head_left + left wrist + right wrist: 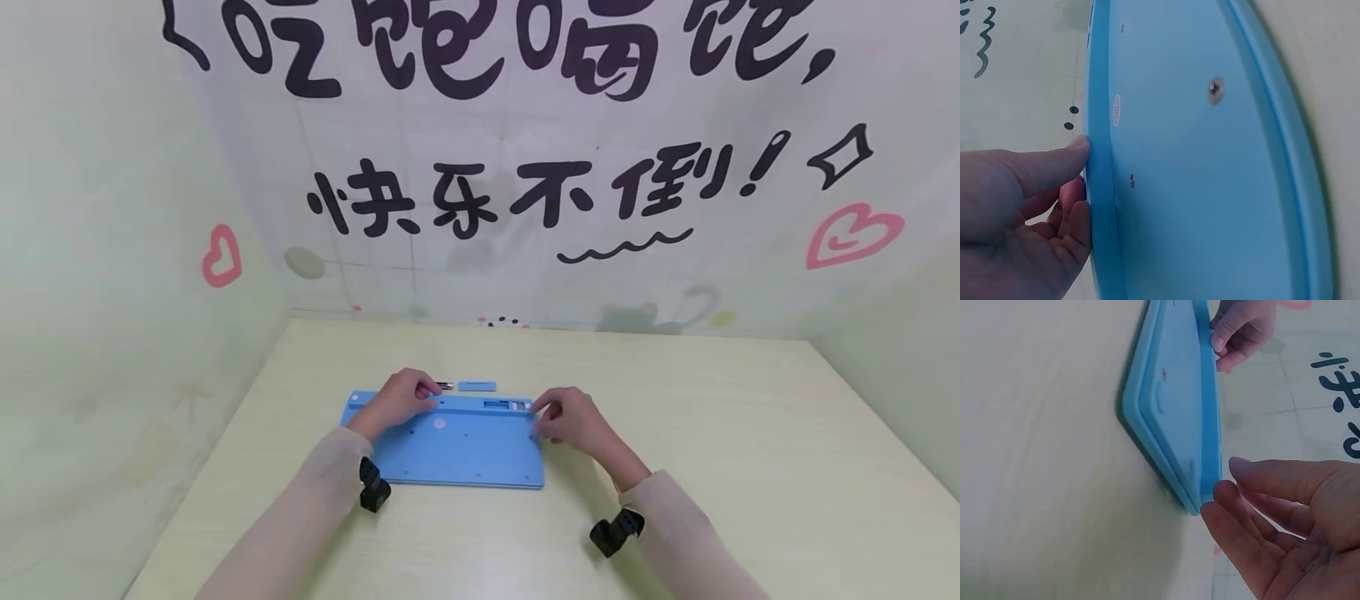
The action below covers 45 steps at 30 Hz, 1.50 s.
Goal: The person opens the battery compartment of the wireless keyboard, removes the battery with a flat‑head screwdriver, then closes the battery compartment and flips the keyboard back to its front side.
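Note:
A blue keyboard (472, 450) lies underside up on the table, with small screws and a raised ridge along its far side. Near the right end of that ridge is an uncovered battery compartment (497, 404). My left hand (401, 398) touches the far edge with its thumb, its other fingers loosely bent beside that edge. At the right far corner is my right hand (572, 421), thumb and fingers apart, fingertips close by the corner. Behind the keyboard lie a small blue battery cover (477, 386) and, partly hidden by the left fingers, a battery (447, 386).
The pale wooden table (720, 450) runs back to a wall hanging (540, 283) with large black writing. Side walls stand at left and right. A black wrist camera (373, 487) sits on the left sleeve and another wrist camera (617, 533) on the right.

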{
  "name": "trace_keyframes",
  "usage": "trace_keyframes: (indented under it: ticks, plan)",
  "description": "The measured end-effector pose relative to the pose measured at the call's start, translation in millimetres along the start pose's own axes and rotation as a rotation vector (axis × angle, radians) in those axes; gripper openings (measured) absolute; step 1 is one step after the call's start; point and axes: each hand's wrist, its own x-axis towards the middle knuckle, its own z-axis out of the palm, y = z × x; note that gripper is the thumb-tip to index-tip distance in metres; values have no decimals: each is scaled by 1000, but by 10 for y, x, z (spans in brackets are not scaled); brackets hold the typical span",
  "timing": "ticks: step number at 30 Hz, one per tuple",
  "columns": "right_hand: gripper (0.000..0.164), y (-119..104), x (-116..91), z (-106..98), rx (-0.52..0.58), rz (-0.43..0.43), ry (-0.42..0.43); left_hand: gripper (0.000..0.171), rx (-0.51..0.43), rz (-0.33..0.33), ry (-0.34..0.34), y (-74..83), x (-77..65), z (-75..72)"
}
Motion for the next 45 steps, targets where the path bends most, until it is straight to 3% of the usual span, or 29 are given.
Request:
trace_keyframes:
  ticks: [12, 19, 27, 45]
  plan:
    - [22, -268, 510, -117, -78, -47, -64, 15, 10, -6, -19, 9, 62, 10]
    - [23, -331, 785, -115, -135, -130, -203, 15, 7, -32, -34, 42, 85, -3]
    - [22, -429, 944, -40, -147, -183, -306, 16, 10, -48, -43, 60, 81, -23]
    - [11, -444, 1197, 253, -196, -161, -309, 17, 19, -68, -61, 14, 66, -37]
